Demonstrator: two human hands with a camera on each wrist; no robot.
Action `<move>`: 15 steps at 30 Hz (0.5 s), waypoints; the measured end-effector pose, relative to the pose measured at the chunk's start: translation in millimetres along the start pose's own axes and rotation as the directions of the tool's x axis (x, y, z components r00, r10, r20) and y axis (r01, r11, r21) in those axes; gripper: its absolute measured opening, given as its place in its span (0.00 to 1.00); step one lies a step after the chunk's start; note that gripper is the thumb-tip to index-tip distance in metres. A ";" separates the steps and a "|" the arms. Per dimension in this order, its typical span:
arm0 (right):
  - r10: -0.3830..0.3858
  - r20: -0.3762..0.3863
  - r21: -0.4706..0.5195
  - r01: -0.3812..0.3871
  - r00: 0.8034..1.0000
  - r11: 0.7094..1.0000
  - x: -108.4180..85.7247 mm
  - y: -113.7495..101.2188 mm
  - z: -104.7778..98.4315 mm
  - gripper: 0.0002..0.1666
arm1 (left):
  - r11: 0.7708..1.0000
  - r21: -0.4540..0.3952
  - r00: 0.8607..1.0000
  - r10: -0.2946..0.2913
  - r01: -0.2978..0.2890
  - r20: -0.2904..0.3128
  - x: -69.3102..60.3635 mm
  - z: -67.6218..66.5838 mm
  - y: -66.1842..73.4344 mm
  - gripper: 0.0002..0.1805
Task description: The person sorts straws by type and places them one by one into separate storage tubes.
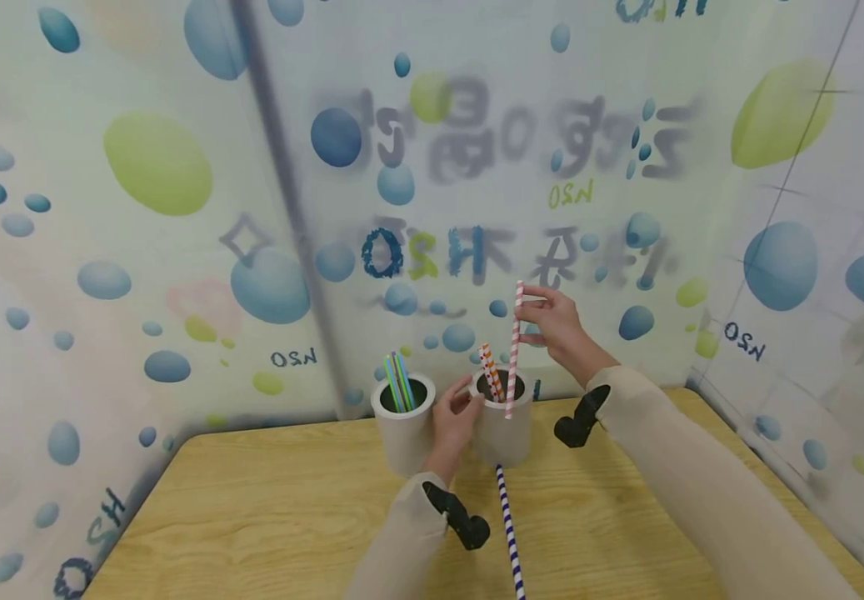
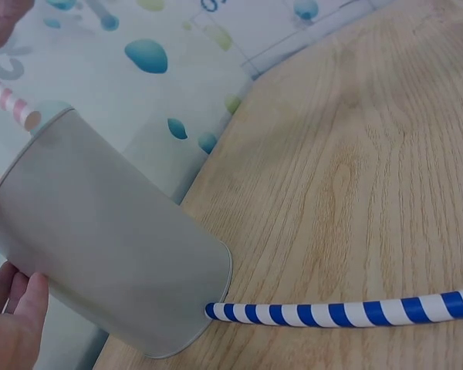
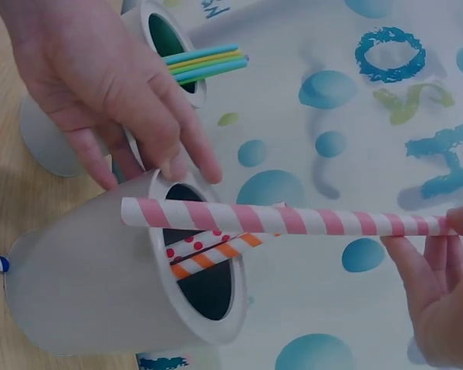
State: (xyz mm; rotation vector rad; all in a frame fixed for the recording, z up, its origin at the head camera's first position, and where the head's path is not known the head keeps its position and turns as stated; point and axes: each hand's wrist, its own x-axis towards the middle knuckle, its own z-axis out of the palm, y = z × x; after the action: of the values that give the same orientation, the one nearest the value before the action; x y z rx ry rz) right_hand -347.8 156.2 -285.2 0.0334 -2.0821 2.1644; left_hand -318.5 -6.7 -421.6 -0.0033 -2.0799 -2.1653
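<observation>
In my right hand (image 1: 557, 323) a pink-and-white striped paper straw (image 1: 513, 354) is pinched near its upper end. Its lower end hangs over the near rim of the right-hand light grey cup (image 1: 502, 437), apparently outside the opening. Orange-striped and red-dotted paper straws (image 3: 216, 254) lean inside that cup. My left hand (image 1: 454, 423) holds the same cup at its left side, fingers by the rim. Flat on the table, a blue-and-white striped straw (image 1: 509, 533) lies with one end at the cup's base.
Left of that cup stands a second light grey cup (image 1: 402, 442) with several green, blue and yellow straws (image 1: 399, 383). Both cups stand near the back of the wooden table (image 1: 267, 517). A patterned curtain (image 1: 162, 333) hangs close behind it.
</observation>
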 end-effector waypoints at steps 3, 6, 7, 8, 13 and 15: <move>-0.019 -0.013 0.006 0.019 1.000 1.000 1.1 -3.1 5.7 0.26 | 1.000 0.003 1.000 0.000 0.000 0.003 0.0 -1.1 -1.2 0.22; -0.035 -0.031 0.016 0.036 0.999 0.999 1.5 -4.1 10.4 0.25 | 1.000 0.008 1.000 0.005 -0.005 0.007 0.4 -1.6 -2.3 0.22; -0.044 -0.036 0.018 0.045 0.998 0.999 1.6 -4.2 11.8 0.25 | 1.000 0.010 1.000 0.006 -0.006 0.009 0.5 -1.7 -2.4 0.22; -0.053 -0.039 0.021 0.054 0.998 0.998 1.8 -4.2 12.8 0.25 | 1.000 0.008 1.000 0.002 -0.002 0.008 0.6 -1.5 -2.2 0.22; -0.099 -0.036 0.003 0.099 0.994 0.995 1.6 -2.3 16.3 0.25 | 1.000 0.008 1.000 0.012 -0.012 0.005 -0.6 -0.7 0.5 0.22; -0.103 -0.041 0.001 0.103 0.994 0.995 1.6 -1.1 16.8 0.25 | 1.000 0.005 1.000 0.013 -0.013 0.005 -3.7 -0.7 6.3 0.22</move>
State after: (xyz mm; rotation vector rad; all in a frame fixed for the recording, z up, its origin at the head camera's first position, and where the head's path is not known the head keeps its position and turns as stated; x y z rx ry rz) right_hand -350.6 139.7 -283.2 0.0941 -2.0089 2.0902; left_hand -314.1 -7.2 -415.7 -0.0214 -2.0824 -2.1547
